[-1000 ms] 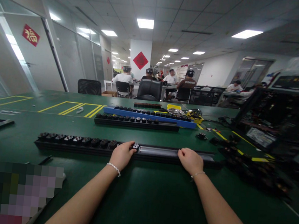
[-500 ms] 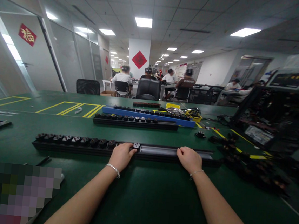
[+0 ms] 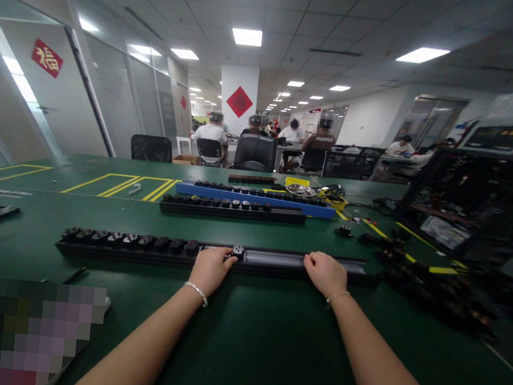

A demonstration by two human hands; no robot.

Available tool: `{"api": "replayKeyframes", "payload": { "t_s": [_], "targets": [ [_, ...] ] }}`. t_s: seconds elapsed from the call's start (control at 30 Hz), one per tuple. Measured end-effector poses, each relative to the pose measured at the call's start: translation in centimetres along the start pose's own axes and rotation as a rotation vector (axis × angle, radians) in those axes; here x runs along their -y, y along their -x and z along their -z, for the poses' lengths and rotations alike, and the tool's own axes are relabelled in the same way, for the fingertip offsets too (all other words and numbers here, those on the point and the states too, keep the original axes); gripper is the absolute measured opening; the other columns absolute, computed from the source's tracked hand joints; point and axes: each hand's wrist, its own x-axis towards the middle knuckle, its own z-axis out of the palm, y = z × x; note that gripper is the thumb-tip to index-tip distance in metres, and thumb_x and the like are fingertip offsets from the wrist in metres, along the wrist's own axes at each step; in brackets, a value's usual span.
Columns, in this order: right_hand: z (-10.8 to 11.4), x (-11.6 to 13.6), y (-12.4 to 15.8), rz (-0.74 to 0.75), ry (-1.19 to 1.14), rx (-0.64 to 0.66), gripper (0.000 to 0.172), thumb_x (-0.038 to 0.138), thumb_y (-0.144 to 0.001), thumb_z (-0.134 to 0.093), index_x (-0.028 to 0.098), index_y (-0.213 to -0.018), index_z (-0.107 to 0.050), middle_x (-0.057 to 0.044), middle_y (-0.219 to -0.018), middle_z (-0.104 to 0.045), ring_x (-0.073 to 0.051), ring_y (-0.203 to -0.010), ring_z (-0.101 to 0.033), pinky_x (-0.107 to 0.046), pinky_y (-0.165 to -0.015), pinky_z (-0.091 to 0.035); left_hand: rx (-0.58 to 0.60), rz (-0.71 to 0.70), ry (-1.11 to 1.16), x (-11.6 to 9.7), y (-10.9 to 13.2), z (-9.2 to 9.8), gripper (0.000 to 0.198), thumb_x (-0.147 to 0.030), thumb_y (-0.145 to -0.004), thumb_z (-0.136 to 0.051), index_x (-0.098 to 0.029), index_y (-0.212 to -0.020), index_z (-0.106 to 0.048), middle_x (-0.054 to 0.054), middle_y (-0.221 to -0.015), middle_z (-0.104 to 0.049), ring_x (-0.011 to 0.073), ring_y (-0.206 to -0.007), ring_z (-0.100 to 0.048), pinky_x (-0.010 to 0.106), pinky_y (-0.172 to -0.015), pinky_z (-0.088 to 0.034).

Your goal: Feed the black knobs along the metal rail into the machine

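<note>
A long black channel rail [image 3: 276, 271] lies across the table in front of me. Black socket-like modules [image 3: 145, 242] fill its left part in a row. My left hand [image 3: 209, 269] is closed at the rail's middle, thumb and fingers against the left side of a single small module [image 3: 238, 251] with a pale top. To the right of that module the rail's inner trough shows grey. My right hand [image 3: 326, 274] has its fingers curled over the rail further right, gripping its edge; its fingertips are partly hidden.
Behind lie a shorter black rail [image 3: 236, 213] with modules and a blue rail [image 3: 256, 200]. A metal bowl [image 3: 301, 191] stands at the back. Loose black modules [image 3: 438, 288] are heaped on the right near a large black frame [image 3: 473, 207]. Several people sit beyond the table.
My left hand and the single module have shifted slightly to the right along the rail. My right hand stays where it was.
</note>
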Motion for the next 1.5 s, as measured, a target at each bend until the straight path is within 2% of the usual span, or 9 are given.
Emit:
{"api": "replayKeyframes", "payload": {
  "t_s": [0.57, 0.97, 1.37, 1.5],
  "targets": [
    [0.1, 0.0, -0.1, 0.004, -0.030, 0.018, 0.039, 0.036, -0.088, -0.032, 0.020, -0.065, -0.060, -0.002, -0.078, -0.061, -0.012, -0.070, -0.053, -0.025, -0.054, -0.026, 0.019, -0.075, 0.066, -0.6, 0.3, -0.5, 0.028, -0.034, -0.082, -0.054, -0.026, -0.107, -0.065, 0.003, -0.107, -0.068, 0.0204, -0.104, -0.058, 0.035, -0.095, -0.037],
    [-0.2, -0.2, -0.1, 0.014, -0.007, -0.022, 0.038, 0.035, -0.087, -0.032, 0.020, -0.066, -0.059, -0.002, -0.080, -0.062, -0.013, -0.072, -0.053, -0.026, -0.054, -0.024, 0.040, -0.154, 0.093, -0.9, 0.5, -0.6, 0.029, -0.029, -0.081, -0.055, -0.025, -0.109, -0.063, 0.002, -0.110, -0.066, 0.0206, -0.107, -0.054, 0.036, -0.095, -0.038],
    [-0.2, -0.1, -0.1, -0.002, -0.008, 0.010, 0.039, 0.036, -0.088, -0.032, 0.021, -0.066, -0.060, -0.002, -0.081, -0.062, -0.013, -0.071, -0.053, -0.026, -0.055, -0.026, 0.033, -0.243, 0.094, -0.7, 0.7, -0.9, 0.034, -0.028, -0.082, -0.055, -0.023, -0.115, -0.060, 0.003, -0.115, -0.064, 0.0203, -0.108, -0.053, 0.036, -0.096, -0.038],
    [-0.3, 0.0, -0.1, 0.013, -0.028, -0.049, 0.037, 0.035, -0.088, -0.032, 0.020, -0.065, -0.058, -0.003, -0.077, -0.060, -0.014, -0.074, -0.052, -0.026, -0.057, -0.028, 0.027, -0.261, 0.076, -0.8, 0.8, -1.1, 0.036, -0.028, -0.081, -0.056, -0.025, -0.117, -0.058, 0.003, -0.117, -0.063, 0.0207, -0.110, -0.052, 0.037, -0.095, -0.037]
  ]
}}
